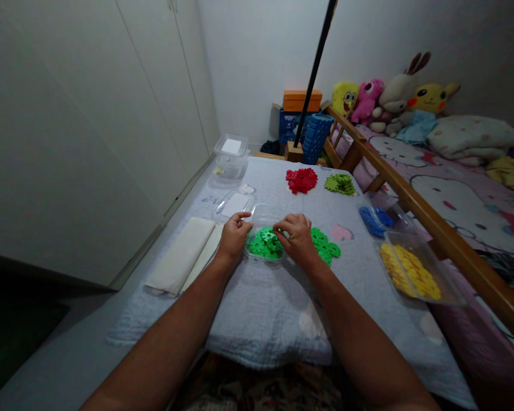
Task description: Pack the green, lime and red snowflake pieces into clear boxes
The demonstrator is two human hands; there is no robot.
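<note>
Left of the clear tub [265, 213] lies a folded cream cloth [182, 251] on the table [259, 311], then a clear lid [235, 205], behind the tub's left side. My left hand [235, 234] is half curled at the tub's left rim; I can't tell whether it grips. Green pieces [264, 244] sit inside the tub. My right hand [297, 234] has its fingertips drawn together over the tub's right side; whether they pinch a piece, I can't tell. Right of the tub lie loose green pieces [323, 246].
</note>
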